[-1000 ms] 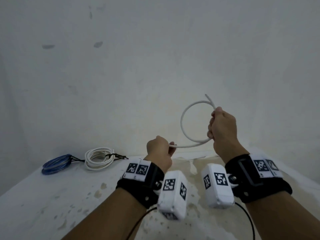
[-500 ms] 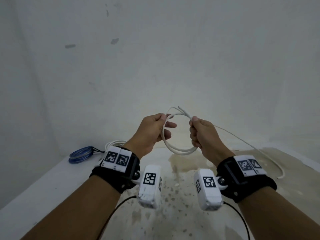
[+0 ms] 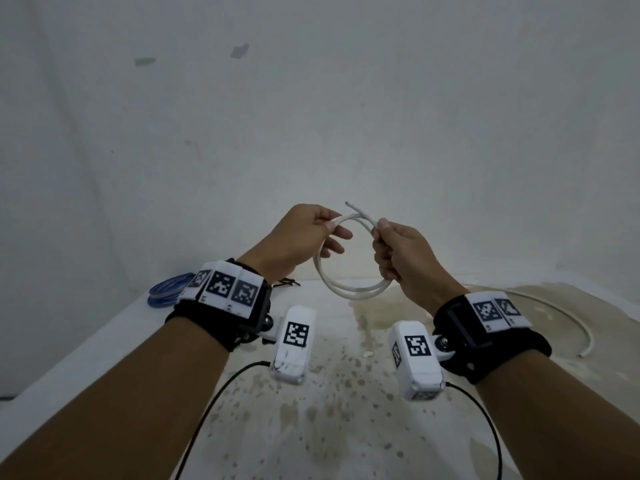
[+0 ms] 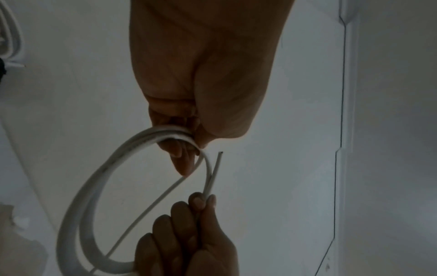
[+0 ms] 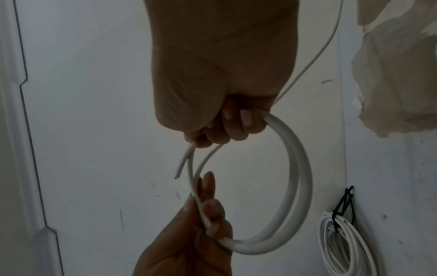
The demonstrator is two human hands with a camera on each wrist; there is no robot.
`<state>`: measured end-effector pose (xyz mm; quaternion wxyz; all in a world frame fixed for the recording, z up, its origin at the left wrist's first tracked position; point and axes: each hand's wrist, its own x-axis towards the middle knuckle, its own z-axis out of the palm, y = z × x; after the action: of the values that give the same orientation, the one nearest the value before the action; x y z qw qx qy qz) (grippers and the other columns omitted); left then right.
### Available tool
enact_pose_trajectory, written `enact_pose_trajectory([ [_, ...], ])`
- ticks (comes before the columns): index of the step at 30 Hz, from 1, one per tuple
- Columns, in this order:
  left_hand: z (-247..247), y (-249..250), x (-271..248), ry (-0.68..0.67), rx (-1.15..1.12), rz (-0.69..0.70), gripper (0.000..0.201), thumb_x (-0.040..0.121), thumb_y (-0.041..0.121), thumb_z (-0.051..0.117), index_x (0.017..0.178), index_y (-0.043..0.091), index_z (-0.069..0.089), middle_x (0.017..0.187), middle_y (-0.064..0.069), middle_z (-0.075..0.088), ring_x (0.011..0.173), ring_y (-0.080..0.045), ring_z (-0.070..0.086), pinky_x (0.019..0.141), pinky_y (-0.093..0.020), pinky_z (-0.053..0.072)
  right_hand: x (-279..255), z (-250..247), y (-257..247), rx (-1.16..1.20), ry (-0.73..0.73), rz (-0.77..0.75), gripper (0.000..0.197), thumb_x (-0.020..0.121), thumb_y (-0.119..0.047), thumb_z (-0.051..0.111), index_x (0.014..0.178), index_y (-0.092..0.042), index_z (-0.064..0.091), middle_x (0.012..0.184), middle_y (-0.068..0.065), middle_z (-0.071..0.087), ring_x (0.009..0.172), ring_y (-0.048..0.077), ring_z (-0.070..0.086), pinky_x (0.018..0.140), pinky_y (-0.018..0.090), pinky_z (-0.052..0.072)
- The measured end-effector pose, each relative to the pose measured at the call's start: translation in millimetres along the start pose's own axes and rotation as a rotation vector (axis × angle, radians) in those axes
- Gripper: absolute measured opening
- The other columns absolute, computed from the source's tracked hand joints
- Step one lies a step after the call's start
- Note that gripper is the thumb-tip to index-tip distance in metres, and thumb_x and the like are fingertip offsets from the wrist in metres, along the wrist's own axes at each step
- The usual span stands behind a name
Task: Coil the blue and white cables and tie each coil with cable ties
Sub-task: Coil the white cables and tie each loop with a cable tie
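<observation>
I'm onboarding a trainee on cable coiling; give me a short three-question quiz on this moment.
1. True or false: both hands hold the white cable loop above the table.
2. Which hand grips the side of the loop where the cut cable end sticks out? A) left hand B) right hand
3. Fill in: the finished white coil on the table is tied with ____ cable ties.

Key: 1 true; 2 B; 3 black.

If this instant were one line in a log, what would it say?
step: coiling white cable | left hand: pinching loop top | right hand: gripping loop side | tail: trailing on table | tie: not yet on
</observation>
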<state>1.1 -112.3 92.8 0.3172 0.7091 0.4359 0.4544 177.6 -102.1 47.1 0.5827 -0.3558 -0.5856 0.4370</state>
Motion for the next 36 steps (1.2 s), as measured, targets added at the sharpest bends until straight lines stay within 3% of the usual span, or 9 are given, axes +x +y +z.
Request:
enact_pose_trajectory([
  [4,-4,0,3,0.024,0.045,0.025,0.02,0.102,0.013,0.045,0.103,0.005,0.064,0.088,-0.005,0.075,0.051,-0.009,0.052,0.049,-0.02,0.043,3,5,3,-0.006,-0.028,-0.006,0.036,0.106,-0.028,0.037,0.074,-0.017,0.047,0.053,-0.008,0.033,0.045,0.009,0.025,0.042,0.022,0.024],
  [10,-17,-4,2,-0.182,0.013,-0.074,0.021,0.103,0.012,0.043,0.11,0.005,0.062,0.101,-0.006,0.075,0.073,-0.009,0.067,0.065,-0.022,0.049,2,5,7,-0.114,-0.095,-0.017,0.037,0.106,-0.028,0.037,0.072,-0.016,0.047,0.053,-0.009,0.034,0.045,0.007,0.027,0.043,0.02,0.025],
  [15,-20,-5,0,-0.255,-0.158,-0.189,0.022,0.103,0.009,0.042,0.108,0.003,0.062,0.105,-0.014,0.073,0.066,-0.011,0.06,0.061,-0.022,0.047,3,5,11,-0.149,-0.121,-0.023,0.037,0.106,-0.03,0.038,0.074,-0.015,0.047,0.054,-0.008,0.034,0.046,0.008,0.026,0.043,0.021,0.026],
  [18,-16,-6,2,-0.215,-0.008,-0.189,0.026,0.104,0.014,0.04,0.112,0.002,0.062,0.097,-0.009,0.075,0.058,-0.011,0.053,0.056,-0.022,0.044,2,7,13,-0.166,-0.133,-0.017,0.038,0.106,-0.03,0.038,0.072,-0.015,0.047,0.053,-0.008,0.034,0.046,0.008,0.026,0.044,0.021,0.026],
  [22,-5,-11,1,-0.055,0.243,-0.025,0.033,0.101,0.037,0.048,0.101,0.012,0.07,0.074,0.003,0.071,0.046,-0.005,0.045,0.049,-0.018,0.037,1,14,12,-0.231,-0.153,-0.044,0.038,0.106,-0.031,0.039,0.073,-0.015,0.047,0.052,-0.008,0.033,0.046,0.008,0.026,0.044,0.021,0.026],
  [26,-2,-21,1,0.126,0.211,0.102,0.032,0.097,0.04,0.055,0.091,0.018,0.077,0.059,0.007,0.055,0.055,-0.005,0.049,0.063,-0.031,0.045,2,18,9,-0.286,-0.161,-0.076,0.036,0.105,-0.031,0.041,0.075,-0.014,0.051,0.053,-0.005,0.034,0.047,0.009,0.026,0.045,0.023,0.026],
  [30,-2,-24,-1,0.187,0.17,0.095,0.03,0.097,0.034,0.055,0.09,0.015,0.077,0.05,0.016,0.052,0.05,0.002,0.045,0.062,-0.024,0.039,2,20,5,-0.331,-0.172,-0.08,0.036,0.104,-0.031,0.044,0.079,-0.011,0.06,0.052,-0.007,0.04,0.047,0.011,0.035,0.047,0.028,0.037],
  [33,-5,-21,-2,0.205,0.188,0.12,0.03,0.098,0.033,0.055,0.086,0.015,0.076,0.047,0.017,0.052,0.049,0.002,0.045,0.062,-0.024,0.038,3,23,-2,-0.414,-0.01,-0.117,0.037,0.103,-0.035,0.043,0.083,-0.011,0.063,0.058,-0.003,0.059,0.051,0.017,0.056,0.056,0.035,0.05],
  [36,-9,-18,-2,0.193,0.222,0.157,0.031,0.097,0.034,0.055,0.082,0.017,0.076,0.052,0.01,0.051,0.051,0.0,0.045,0.063,-0.024,0.039,19,14,-4,-0.818,0.375,-0.284,0.028,0.099,-0.041,0.048,0.087,-0.019,0.062,0.095,0.002,0.067,0.093,0.021,0.062,0.078,0.034,0.044],
])
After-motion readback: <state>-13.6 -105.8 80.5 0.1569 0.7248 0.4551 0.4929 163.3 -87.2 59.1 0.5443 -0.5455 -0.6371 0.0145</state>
